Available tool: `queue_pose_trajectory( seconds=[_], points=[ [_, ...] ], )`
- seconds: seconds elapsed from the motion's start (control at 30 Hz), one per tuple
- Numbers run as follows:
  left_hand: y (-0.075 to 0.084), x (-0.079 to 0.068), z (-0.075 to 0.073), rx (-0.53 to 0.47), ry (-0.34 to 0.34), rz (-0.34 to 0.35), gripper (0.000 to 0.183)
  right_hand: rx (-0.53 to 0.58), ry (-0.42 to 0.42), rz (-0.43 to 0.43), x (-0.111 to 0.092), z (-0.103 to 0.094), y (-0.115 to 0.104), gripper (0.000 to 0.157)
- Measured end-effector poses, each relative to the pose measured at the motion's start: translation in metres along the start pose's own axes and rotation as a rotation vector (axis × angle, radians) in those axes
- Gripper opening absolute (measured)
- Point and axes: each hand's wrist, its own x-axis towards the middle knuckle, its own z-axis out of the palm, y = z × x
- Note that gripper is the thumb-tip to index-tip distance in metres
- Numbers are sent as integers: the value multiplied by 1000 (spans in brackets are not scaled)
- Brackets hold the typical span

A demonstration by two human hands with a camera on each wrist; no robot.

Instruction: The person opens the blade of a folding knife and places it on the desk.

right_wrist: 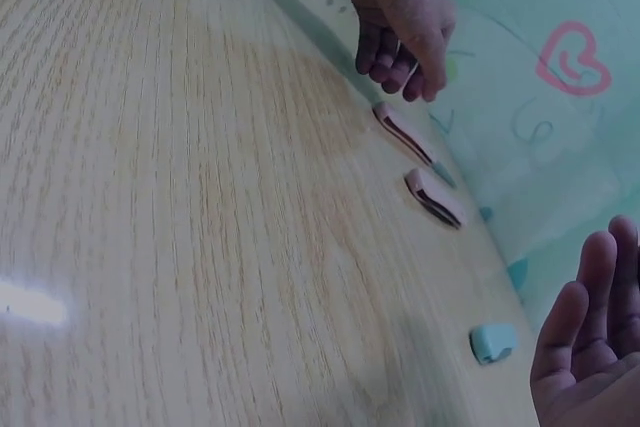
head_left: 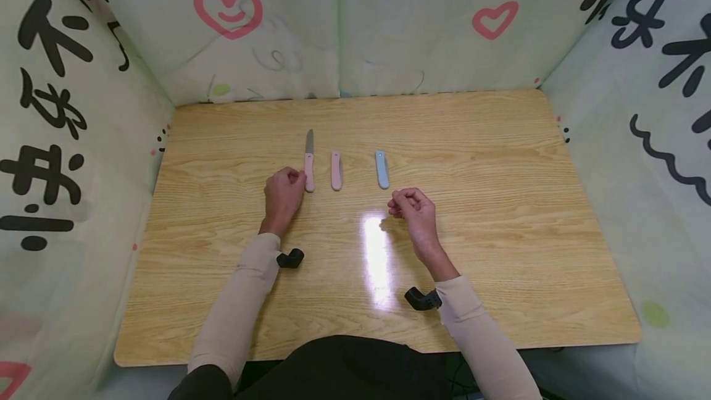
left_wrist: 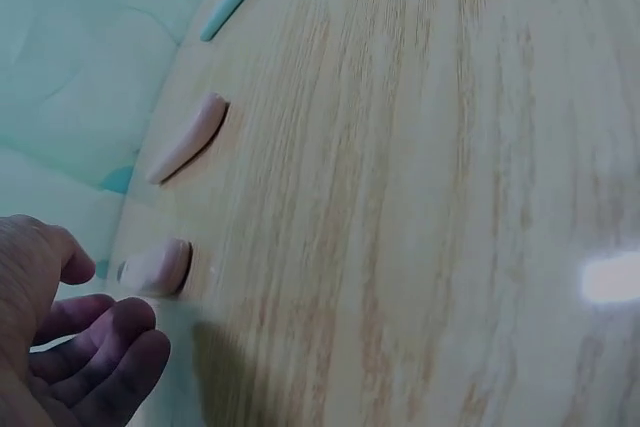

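A pink folding knife [head_left: 309, 173] lies with its blade out, tip toward the back wall. Just left of its handle hovers my left hand [head_left: 283, 196], fingers loosely bent; in the left wrist view a gap shows between thumb and fingers, with the knife handle [left_wrist: 157, 269] beyond them. To the right lies a second pink folding knife [head_left: 336, 171], its blade folded in. Farther right is a folded blue knife [head_left: 381, 170]. Below and right of it, my right hand [head_left: 415, 218] is held above the table, fingers relaxed and holding nothing.
The wooden table [head_left: 500, 159] has a bright glare spot near its middle. Pale curtains with hearts and black writing enclose the back [head_left: 411, 29] and both sides. A small black device [head_left: 291, 258] sits on my left wrist, another [head_left: 422, 299] on my right.
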Motion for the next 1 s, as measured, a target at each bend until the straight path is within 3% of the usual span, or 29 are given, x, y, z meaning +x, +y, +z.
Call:
queue_pose_trajectory(
  seconds=[0.37,0.83,1.0],
  points=[
    [24,-4,0,9,45,95,25,-14,-16,-13,2,2,-2,13],
    [49,-4,21,64,-115,151,28,1,-24,8,3,2,-1,12],
    [51,-8,34,174,-189,221,38,17,-17,25,2,1,0,11]
  ],
)
